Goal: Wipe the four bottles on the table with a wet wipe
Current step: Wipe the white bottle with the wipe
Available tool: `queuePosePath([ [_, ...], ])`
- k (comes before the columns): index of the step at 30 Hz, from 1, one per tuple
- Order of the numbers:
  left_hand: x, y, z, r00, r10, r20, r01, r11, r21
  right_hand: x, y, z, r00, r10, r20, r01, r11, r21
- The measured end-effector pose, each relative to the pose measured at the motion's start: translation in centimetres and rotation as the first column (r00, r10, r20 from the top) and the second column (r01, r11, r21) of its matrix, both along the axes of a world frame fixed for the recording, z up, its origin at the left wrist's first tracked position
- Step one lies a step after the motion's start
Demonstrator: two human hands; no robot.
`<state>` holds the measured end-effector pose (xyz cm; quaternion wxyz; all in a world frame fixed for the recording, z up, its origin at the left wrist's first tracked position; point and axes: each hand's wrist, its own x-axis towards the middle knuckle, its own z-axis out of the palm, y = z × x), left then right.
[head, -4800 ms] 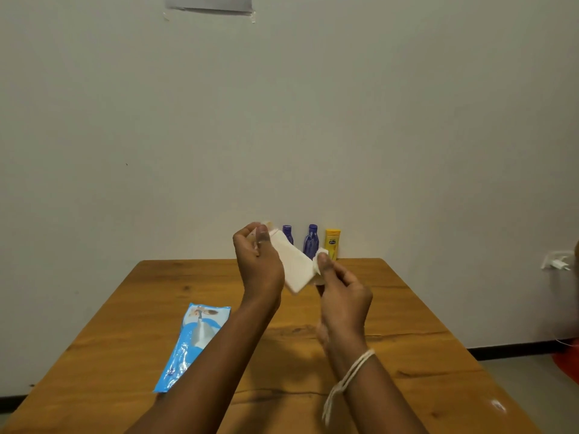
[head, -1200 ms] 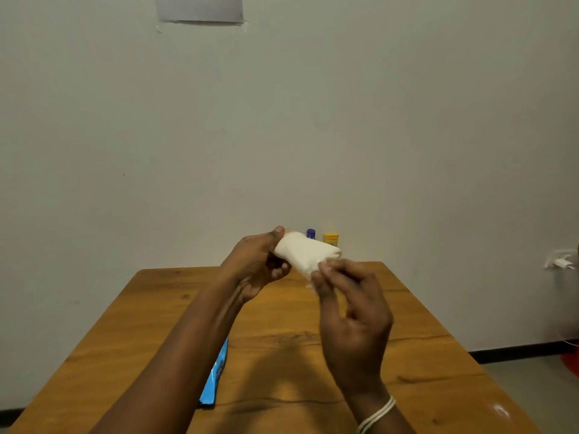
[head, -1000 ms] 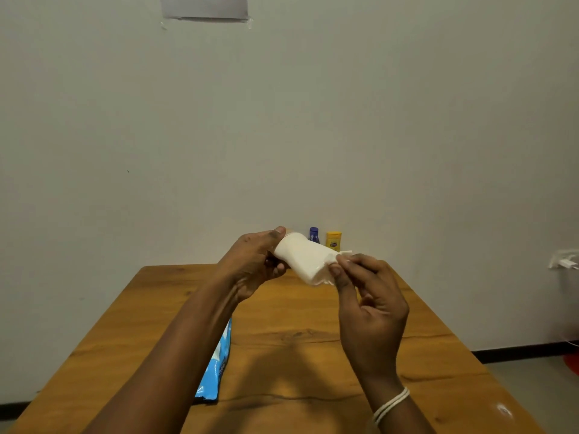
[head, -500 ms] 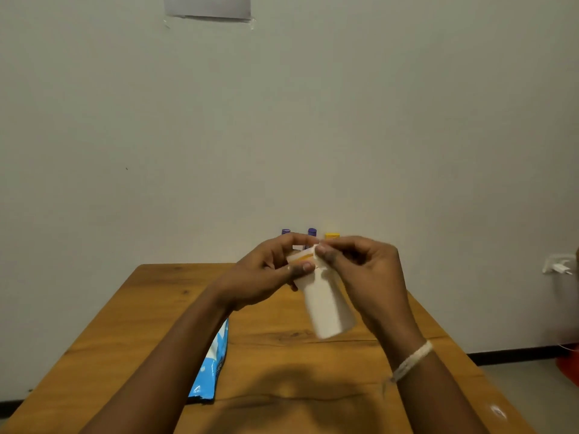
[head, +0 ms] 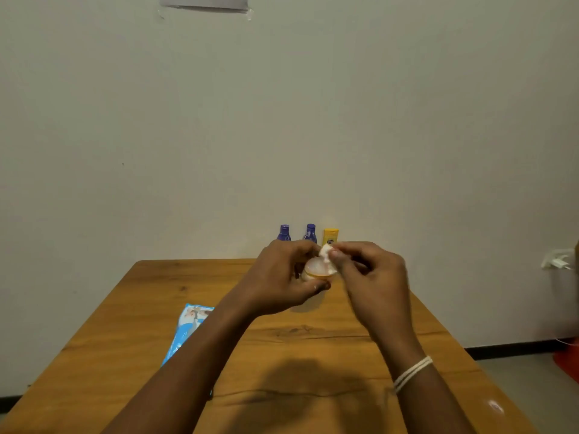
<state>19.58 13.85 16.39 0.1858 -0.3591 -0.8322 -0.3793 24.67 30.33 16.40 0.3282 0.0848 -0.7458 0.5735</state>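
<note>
My left hand (head: 282, 277) grips a white bottle (head: 315, 270) above the middle of the wooden table (head: 313, 355), with one rounded, orange-rimmed end turned toward me. My right hand (head: 369, 277) pinches a small white wet wipe (head: 326, 253) against that end. Most of the bottle is hidden inside my left hand. At the table's far edge by the wall stand two purple bottles (head: 284, 233) (head: 310, 233) and a yellow bottle (head: 331, 236), their lower parts hidden behind my hands.
A blue wet-wipe packet (head: 188, 330) lies flat on the left part of the table, partly under my left forearm. A white plug and socket (head: 557, 263) sit on the wall at the right. Something red (head: 568, 360) is on the floor at the far right.
The white bottle has gone from lying sideways between my hands to end-on toward me in my left hand. My right hand has moved the wipe from its side to its end.
</note>
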Motion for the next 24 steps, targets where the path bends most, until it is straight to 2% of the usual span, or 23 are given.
queuePosePath([
  [2,0.0,0.9,-0.2,0.997,0.061,-0.050,-0.061,0.998,-0.002,0.6,-1.9,-0.1,0.993,-0.045,-0.109,0.074,0.957,0.280],
  [4,0.0,1.1,-0.5,0.995,0.081,-0.053,-0.080,0.996,0.029,0.9,-2.7,-0.7,0.981,-0.024,-0.194,0.105,0.901,0.422],
  [5,0.1,1.0,-0.6,0.996,0.079,-0.048,-0.077,0.996,0.044,0.8,-2.3,-0.7,0.980,-0.017,-0.200,0.102,0.902,0.420],
  [9,0.3,0.6,-1.0,0.995,0.095,-0.012,-0.093,0.992,0.081,-0.3,0.2,-0.6,0.987,-0.101,-0.126,0.130,0.960,0.247],
  [12,-0.1,0.5,-0.9,0.994,0.105,0.004,-0.105,0.989,0.109,-0.5,-0.7,-1.2,0.986,-0.008,-0.166,0.060,0.950,0.307],
  [14,-0.3,0.1,-0.6,0.995,0.090,0.048,-0.096,0.982,0.161,-0.8,-0.6,-1.5,0.979,0.021,-0.204,0.035,0.963,0.267],
  [16,-0.4,-0.3,-0.2,0.990,0.036,0.138,-0.073,0.960,0.270,-1.3,-0.1,-1.7,0.979,0.010,-0.203,0.024,0.986,0.167],
  [19,-0.9,-1.5,0.5,0.956,-0.104,0.273,-0.034,0.888,0.459,-1.1,0.1,-4.0,0.987,0.046,-0.152,-0.019,0.985,0.174],
  [24,-1.7,-3.7,0.2,0.876,-0.280,0.393,-0.013,0.801,0.598,0.1,0.3,-8.2,0.994,0.093,0.053,-0.095,0.995,0.034],
])
